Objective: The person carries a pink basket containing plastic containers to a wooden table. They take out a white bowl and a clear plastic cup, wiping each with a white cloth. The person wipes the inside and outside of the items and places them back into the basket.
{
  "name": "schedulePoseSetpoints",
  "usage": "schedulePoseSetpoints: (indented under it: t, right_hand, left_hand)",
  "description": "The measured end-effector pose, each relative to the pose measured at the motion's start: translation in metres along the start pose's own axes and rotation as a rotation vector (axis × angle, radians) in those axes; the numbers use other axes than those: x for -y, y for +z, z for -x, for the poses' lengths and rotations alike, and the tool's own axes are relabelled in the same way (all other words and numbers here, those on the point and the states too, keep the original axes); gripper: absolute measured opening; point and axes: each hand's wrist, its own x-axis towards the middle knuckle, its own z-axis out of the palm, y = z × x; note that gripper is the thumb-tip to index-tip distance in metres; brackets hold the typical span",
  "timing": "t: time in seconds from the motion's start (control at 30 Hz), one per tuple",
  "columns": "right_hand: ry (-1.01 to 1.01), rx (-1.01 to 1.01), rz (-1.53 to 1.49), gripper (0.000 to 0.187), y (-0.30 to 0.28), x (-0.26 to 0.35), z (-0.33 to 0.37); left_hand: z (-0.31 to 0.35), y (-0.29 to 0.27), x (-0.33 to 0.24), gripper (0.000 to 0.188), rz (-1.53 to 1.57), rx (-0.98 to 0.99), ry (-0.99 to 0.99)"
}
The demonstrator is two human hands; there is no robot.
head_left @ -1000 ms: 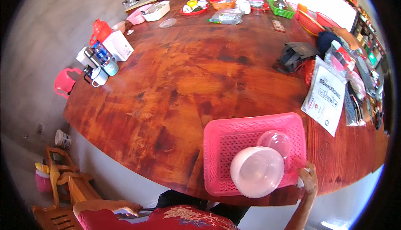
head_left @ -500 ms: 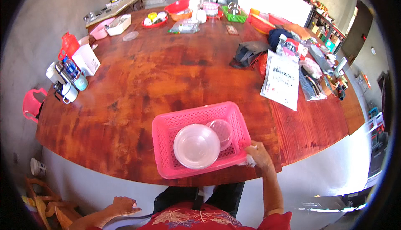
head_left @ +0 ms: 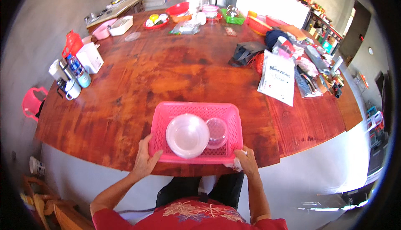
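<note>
A pink plastic basket [head_left: 196,160] with latticed walls sits at the near edge of the wooden table. Inside it lie a round whitish translucent bowl [head_left: 187,136] and, to its right, a smaller clear round container [head_left: 217,133]. My left hand [head_left: 145,160] grips the near left corner, thumb on the near wall and fingers along the left side. At the near right corner my right hand [head_left: 246,160] is closed on the basket, with a crumpled white cloth or tissue [head_left: 237,164] under its fingers.
The wooden table [head_left: 125,117] spreads ahead. Mugs and bottles [head_left: 74,79] stand at the left, beside a white box [head_left: 90,58]. A white printed packet [head_left: 277,78], a dark bag [head_left: 247,53] and plastic-wrapped goods lie at the right. Basins and a green basket [head_left: 234,20] line the far side.
My left hand has come up from beside my body and taken hold of the basket's near left corner. The basket has turned straighter to the table edge, its right end shifting left.
</note>
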Motion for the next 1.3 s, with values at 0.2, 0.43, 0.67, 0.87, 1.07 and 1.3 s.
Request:
schedulePoseSetpoints:
  t: [0.2, 0.43, 0.67, 0.87, 1.07, 1.3]
  right_hand:
    - [-0.022, 0.035, -0.088, 0.023, 0.022, 0.001, -0.008]
    - [-0.062, 0.064, -0.224, 0.022, 0.053, -0.003, -0.034]
    - [-0.079, 0.084, -0.201, 0.025, 0.087, 0.001, -0.06]
    - [-0.119, 0.097, -0.168, 0.024, 0.094, -0.005, -0.075]
    - [-0.11, 0.032, -0.163, 0.024, 0.108, 0.0, -0.083]
    - [-0.147, 0.021, -0.175, 0.037, 0.111, -0.007, -0.11]
  left_hand:
    - [-0.005, 0.007, 0.035, 0.06, 0.248, -0.084, -0.133]
    - [-0.021, -0.011, 0.028, 0.075, -0.212, -0.192, -0.073]
    - [-0.039, -0.038, 0.021, 0.114, -0.158, -0.154, -0.04]
    - [-0.064, -0.027, 0.008, 0.147, 0.315, -0.088, -0.002]
    - [-0.071, -0.013, 0.021, 0.14, 0.665, -0.07, -0.086]
    - [-0.08, -0.014, 0.037, 0.112, 0.525, -0.22, -0.07]
